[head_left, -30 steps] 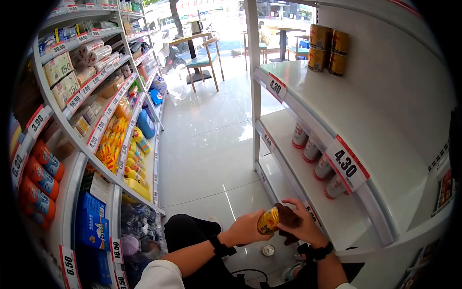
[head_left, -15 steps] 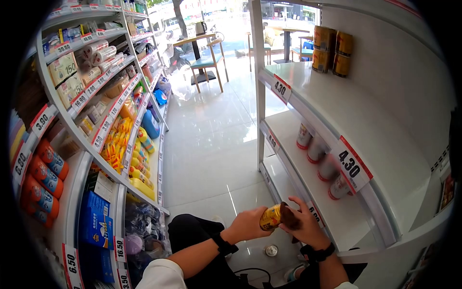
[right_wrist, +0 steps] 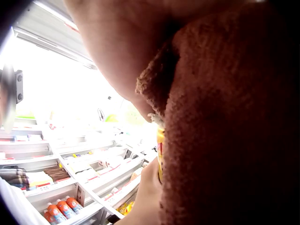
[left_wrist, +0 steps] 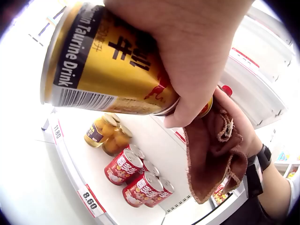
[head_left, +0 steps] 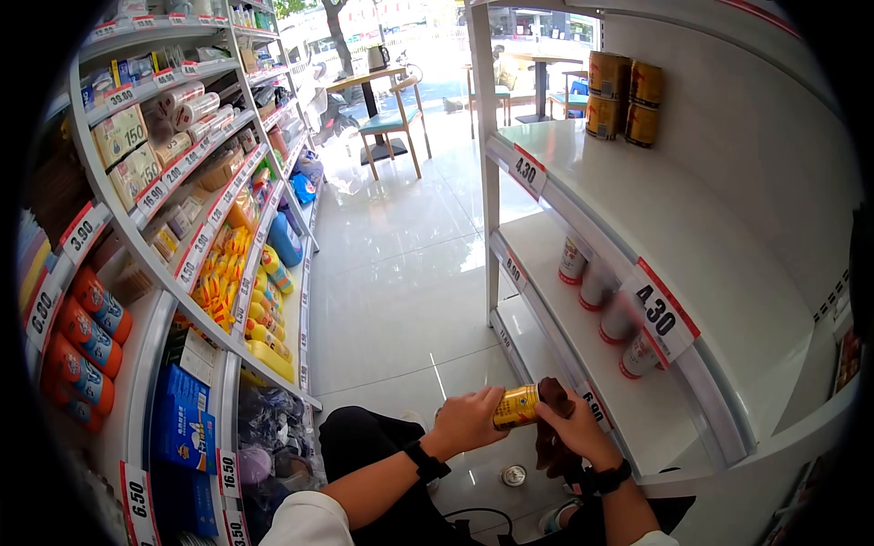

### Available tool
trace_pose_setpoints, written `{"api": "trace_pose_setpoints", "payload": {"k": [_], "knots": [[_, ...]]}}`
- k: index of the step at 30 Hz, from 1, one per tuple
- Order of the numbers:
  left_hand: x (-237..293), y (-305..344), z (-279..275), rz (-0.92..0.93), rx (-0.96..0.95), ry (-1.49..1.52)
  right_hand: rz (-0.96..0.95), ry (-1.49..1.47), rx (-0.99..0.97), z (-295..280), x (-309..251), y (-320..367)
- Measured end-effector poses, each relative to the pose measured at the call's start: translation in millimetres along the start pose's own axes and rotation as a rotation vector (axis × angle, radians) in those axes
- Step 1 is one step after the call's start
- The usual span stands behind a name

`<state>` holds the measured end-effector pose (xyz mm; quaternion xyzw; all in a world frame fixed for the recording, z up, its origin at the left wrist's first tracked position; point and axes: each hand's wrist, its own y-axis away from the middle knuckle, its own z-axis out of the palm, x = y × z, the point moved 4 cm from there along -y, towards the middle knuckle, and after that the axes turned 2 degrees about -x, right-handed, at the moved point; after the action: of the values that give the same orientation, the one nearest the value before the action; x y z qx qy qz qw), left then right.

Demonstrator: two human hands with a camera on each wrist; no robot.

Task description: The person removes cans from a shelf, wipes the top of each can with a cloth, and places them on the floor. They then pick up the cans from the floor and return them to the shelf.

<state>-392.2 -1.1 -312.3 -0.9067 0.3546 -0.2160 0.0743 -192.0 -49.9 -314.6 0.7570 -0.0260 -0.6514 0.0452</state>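
A gold drink can [head_left: 516, 407] lies on its side between the two hands in the head view. The left hand [head_left: 467, 424] grips it by one end. In the left wrist view the can [left_wrist: 112, 61] shows dark lettering and a barcode, with the left hand's [left_wrist: 187, 42] thumb and palm around it. The right hand [head_left: 583, 432] holds a brown cloth [head_left: 552, 446] against the can's other end. That cloth [left_wrist: 211, 154] hangs down in folds. In the right wrist view the cloth [right_wrist: 234, 122] hides most of the can.
Stacked gold cans [head_left: 623, 98] stand on the upper right shelf, red-and-white cans [head_left: 594, 288] on the one below. A round tin [head_left: 513, 475] is on the floor. Red cans [left_wrist: 136, 180] and jars [left_wrist: 108, 134] sit on a low shelf. Packed shelves [head_left: 205, 341] line the left.
The can has turned from tilted to nearly level. The right hand has shifted slightly, and more of the cloth now hangs below it.
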Motion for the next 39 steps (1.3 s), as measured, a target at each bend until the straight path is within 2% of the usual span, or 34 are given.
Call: {"api": "trace_pose_setpoints", "payload": {"k": [3,18,22,24,31,33,37,39], "knots": [[-2.8,-0.3,1.2,0.005,0.004,-0.03,0.075,-0.079,-0.061,0.9,4.8,-1.9],[-12.3,-0.8,1.0,-0.036,0.037,-0.069,0.161,-0.139,-0.058,1.2,9.1,1.5],[-16.1,0.4,1.0,-0.077,0.038,0.038,0.098,-0.202,-0.039,1.6,0.3,3.8],[-15.4,0.7,-0.7,-0.084,0.054,0.073,0.101,-0.332,-0.086,3.3,-9.1,7.1],[-8.4,2.5,-5.1,-0.14,-0.012,0.249,0.08,-0.338,-0.16,5.6,-8.2,9.8],[-7.8,2.4,-4.1,-0.122,-0.016,0.276,-0.134,-0.246,-0.113,7.9,-17.9,9.9],[-7.6,3.1,-0.3,-0.105,-0.078,0.326,-0.138,-0.189,-0.149,7.3,-29.9,15.5],[-5.3,2.9,-5.2,-0.096,-0.099,0.348,-0.34,0.121,-0.131,4.5,-31.8,16.2]]}}
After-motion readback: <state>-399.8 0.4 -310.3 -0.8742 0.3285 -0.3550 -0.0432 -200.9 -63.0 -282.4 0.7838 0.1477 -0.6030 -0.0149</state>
